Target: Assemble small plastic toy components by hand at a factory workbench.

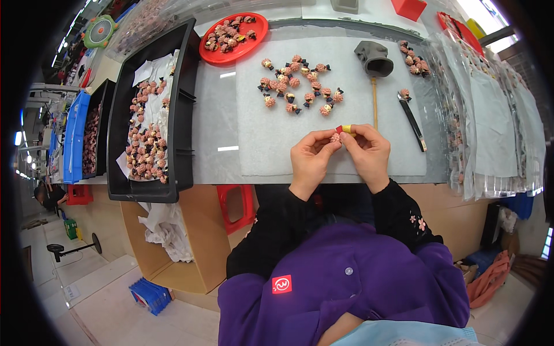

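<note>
Over the near edge of the white mat (254, 155), my left hand (311, 158) and my right hand (369, 153) meet with fingertips pinched. Between them is a small figurine with a knobbly pink head (336, 138). A bit of red shows just above it, and something yellow (347, 128) sits by my right fingertips; whether it is worn on a finger or held, I cannot tell. Beyond my hands lies a loose group of similar figurines (294, 82) with pink hair and dark bodies. To the right rests a slim black-handled tool (411, 118), with one figurine at its tip.
A dark grey cup-shaped piece (374, 59) with a wooden stick (375, 104) lies on the mat's right. A red round tray (254, 43) holds figurines at the back left. On the left stands a black crate (186, 115) of figurines; stacked clear plastic trays (490, 132) line the right.
</note>
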`<act>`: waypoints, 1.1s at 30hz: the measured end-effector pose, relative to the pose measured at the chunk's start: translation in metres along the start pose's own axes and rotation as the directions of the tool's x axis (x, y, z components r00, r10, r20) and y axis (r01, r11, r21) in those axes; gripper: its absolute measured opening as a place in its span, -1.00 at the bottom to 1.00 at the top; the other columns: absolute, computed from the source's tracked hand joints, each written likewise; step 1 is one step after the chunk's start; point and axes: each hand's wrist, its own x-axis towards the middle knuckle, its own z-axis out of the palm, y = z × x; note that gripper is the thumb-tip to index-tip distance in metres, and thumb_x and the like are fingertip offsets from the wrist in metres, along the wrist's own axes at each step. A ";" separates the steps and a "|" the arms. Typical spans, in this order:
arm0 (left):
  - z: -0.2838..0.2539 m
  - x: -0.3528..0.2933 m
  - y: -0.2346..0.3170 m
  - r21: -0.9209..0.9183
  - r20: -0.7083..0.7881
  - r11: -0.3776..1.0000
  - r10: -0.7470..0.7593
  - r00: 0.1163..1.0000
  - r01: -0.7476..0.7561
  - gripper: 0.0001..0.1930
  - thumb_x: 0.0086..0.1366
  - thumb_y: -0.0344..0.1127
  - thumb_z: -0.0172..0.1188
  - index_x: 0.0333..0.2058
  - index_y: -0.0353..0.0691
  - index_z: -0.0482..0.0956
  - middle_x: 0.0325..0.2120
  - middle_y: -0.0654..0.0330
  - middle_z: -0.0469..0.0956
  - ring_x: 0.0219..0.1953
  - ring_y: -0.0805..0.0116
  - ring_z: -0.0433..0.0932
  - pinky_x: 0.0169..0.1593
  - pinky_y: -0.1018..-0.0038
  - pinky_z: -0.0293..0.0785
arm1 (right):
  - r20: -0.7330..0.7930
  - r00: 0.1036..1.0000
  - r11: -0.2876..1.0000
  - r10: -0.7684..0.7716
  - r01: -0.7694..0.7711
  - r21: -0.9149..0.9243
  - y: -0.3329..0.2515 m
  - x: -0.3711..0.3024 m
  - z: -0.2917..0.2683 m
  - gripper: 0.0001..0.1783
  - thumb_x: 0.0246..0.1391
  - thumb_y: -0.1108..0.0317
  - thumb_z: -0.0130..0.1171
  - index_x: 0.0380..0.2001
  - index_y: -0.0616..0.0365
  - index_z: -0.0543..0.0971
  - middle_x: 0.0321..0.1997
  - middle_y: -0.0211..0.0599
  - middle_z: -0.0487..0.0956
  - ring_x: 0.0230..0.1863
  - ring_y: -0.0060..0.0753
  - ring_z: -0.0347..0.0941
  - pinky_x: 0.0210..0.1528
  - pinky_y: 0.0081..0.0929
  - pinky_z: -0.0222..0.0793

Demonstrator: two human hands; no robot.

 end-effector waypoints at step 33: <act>0.003 -0.008 -0.001 0.368 0.082 0.879 0.295 0.952 -0.304 -0.80 -0.01 -0.69 0.07 -0.37 -0.37 0.53 -0.38 0.12 0.51 -0.35 0.43 0.50 -0.27 0.61 0.46 | 0.181 0.925 0.937 0.335 -0.348 0.042 -0.013 0.012 -0.018 -0.87 -0.14 0.57 0.15 -0.44 0.37 0.53 -0.56 -0.34 0.51 -0.61 -0.69 0.36 -0.59 -0.77 0.27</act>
